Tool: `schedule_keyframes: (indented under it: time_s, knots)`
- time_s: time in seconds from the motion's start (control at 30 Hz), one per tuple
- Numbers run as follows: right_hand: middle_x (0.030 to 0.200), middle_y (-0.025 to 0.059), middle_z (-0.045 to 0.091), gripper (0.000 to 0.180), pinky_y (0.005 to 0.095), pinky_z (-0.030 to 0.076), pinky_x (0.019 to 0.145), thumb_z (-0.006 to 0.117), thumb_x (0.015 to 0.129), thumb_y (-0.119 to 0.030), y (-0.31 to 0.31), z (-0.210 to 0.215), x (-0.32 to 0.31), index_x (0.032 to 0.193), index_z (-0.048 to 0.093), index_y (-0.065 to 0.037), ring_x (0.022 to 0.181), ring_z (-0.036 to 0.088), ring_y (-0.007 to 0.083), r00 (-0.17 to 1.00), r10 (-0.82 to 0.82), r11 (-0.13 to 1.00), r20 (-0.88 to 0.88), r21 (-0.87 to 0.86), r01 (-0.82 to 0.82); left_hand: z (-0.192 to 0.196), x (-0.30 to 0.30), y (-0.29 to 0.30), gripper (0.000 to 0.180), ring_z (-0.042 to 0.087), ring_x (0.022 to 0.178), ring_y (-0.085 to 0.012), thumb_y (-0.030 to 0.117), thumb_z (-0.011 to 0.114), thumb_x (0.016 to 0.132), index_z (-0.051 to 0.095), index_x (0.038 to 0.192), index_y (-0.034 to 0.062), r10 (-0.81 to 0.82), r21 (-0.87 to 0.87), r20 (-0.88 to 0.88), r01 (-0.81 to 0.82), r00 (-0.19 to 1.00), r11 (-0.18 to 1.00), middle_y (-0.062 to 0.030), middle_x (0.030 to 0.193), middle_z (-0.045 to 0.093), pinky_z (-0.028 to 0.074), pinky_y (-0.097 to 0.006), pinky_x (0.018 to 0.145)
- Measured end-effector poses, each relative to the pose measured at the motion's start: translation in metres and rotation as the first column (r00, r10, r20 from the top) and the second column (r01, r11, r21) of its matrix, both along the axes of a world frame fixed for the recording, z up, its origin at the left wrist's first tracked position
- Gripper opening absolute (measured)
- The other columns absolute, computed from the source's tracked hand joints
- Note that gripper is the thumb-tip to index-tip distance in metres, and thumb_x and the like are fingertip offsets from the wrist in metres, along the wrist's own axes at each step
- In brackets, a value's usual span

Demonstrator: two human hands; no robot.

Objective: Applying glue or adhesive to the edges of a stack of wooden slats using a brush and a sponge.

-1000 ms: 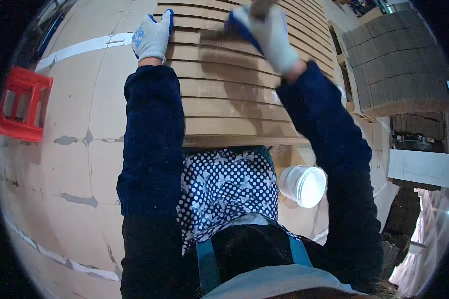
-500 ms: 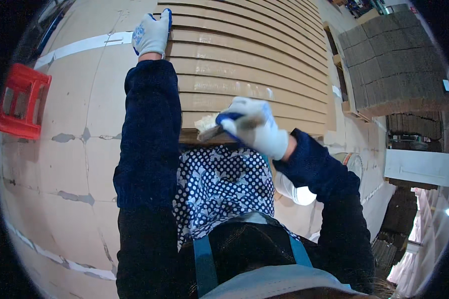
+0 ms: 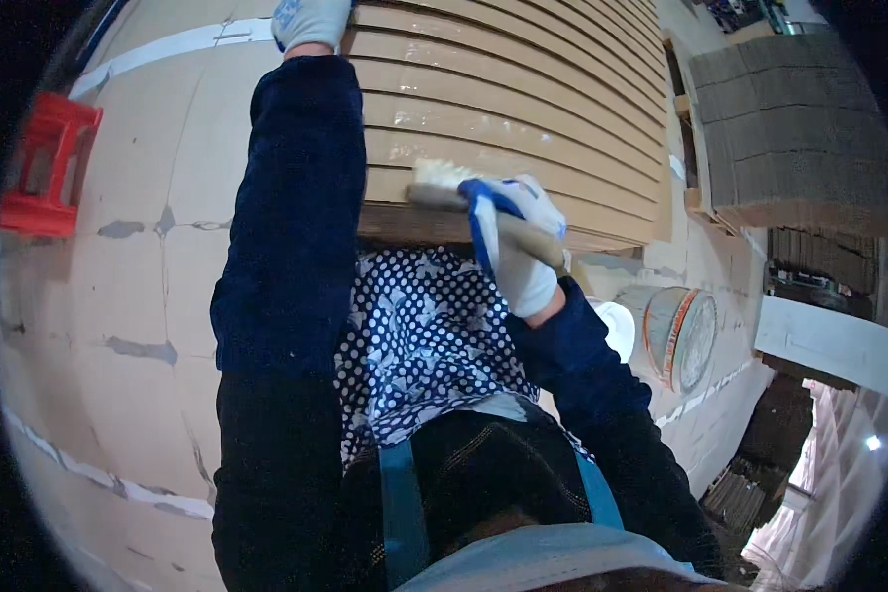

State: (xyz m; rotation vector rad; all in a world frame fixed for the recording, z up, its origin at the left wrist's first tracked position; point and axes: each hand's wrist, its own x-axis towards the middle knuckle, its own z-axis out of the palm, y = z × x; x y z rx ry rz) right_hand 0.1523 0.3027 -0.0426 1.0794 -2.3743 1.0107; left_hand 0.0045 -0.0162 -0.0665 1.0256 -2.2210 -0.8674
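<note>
Right hand (image 3: 509,247) gripping one brush (image 3: 438,195), left hand (image 3: 311,22) by one cardboard row (image 3: 533,99), its grip unclear, one red stool (image 3: 37,215)

Straight ahead, a cardboard stack (image 3: 587,168), with a brush (image 3: 437,195) in the right fingers (image 3: 480,215) at its near edge. On the floor (image 3: 118,276) past its left edge, a stool (image 3: 44,212). By its near right corner, a bucket (image 3: 617,331) left of a barrel (image 3: 696,340). Past its right edge, another stack (image 3: 789,128) on a pallet (image 3: 699,203).
</note>
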Motion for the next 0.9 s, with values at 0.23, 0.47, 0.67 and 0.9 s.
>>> schedule_keyframes:
  time_s: [0.23, 0.47, 0.67, 0.9]
  knots:
    - [0.072, 0.0102, 0.062, 0.008, 0.0382, 0.048, 0.058, 0.070, 0.075, -0.009, -0.053, 0.032, -0.030, 0.082, 0.068, -0.009, 0.065, 0.060, 0.0298, 0.996, 0.005, 0.997, -0.095, 0.071, 0.002, -0.006, -0.003, 0.000, 0.056, 0.062, 0.097, -0.0378, 0.056, 0.053, 0.083, 0.065, 0.102, 0.0042, 0.023, -0.038, 0.010, -0.023, 1.000, 0.999, -0.0218, 0.100, 0.066, 0.048, -0.045, 0.086]
    - [0.072, 0.0104, 0.061, 0.011, 0.0366, 0.050, 0.057, 0.073, 0.069, -0.013, -0.026, 0.028, -0.013, 0.078, 0.068, -0.009, 0.063, 0.061, 0.0279, 0.962, 0.265, 0.956, 0.067, 0.111, -0.271, -0.005, -0.002, 0.000, 0.057, 0.062, 0.096, -0.0385, 0.056, 0.053, 0.083, 0.064, 0.101, 0.0032, 0.015, 0.005, 0.006, -0.015, 1.000, 1.000, -0.0227, 0.098, 0.066, 0.048, -0.045, 0.085]
    - [0.068, 0.0181, 0.064, 0.027, 0.0327, 0.046, 0.056, 0.069, 0.084, -0.026, -0.104, 0.049, -0.168, 0.074, 0.063, -0.001, 0.065, 0.064, 0.0285, 0.970, -0.062, 0.979, -0.233, -0.206, 0.013, 0.000, 0.002, 0.001, 0.055, 0.063, 0.093, -0.0385, 0.055, 0.055, 0.082, 0.064, 0.099, 0.0034, 0.009, 0.008, 0.009, -0.009, 1.000, 1.000, -0.0230, 0.096, 0.066, 0.048, -0.045, 0.082]
    - [0.077, 0.0102, 0.062, 0.011, 0.0379, 0.050, 0.061, 0.072, 0.075, -0.016, -0.041, 0.023, -0.078, 0.083, 0.067, -0.011, 0.068, 0.061, 0.0296, 0.949, 0.299, 0.934, 0.102, 0.171, -0.313, 0.002, 0.004, 0.004, 0.052, 0.062, 0.093, -0.0375, 0.054, 0.056, 0.083, 0.063, 0.096, 0.0042, 0.025, 0.055, -0.020, -0.024, 1.000, 0.998, -0.0211, 0.094, 0.066, 0.048, -0.044, 0.080]
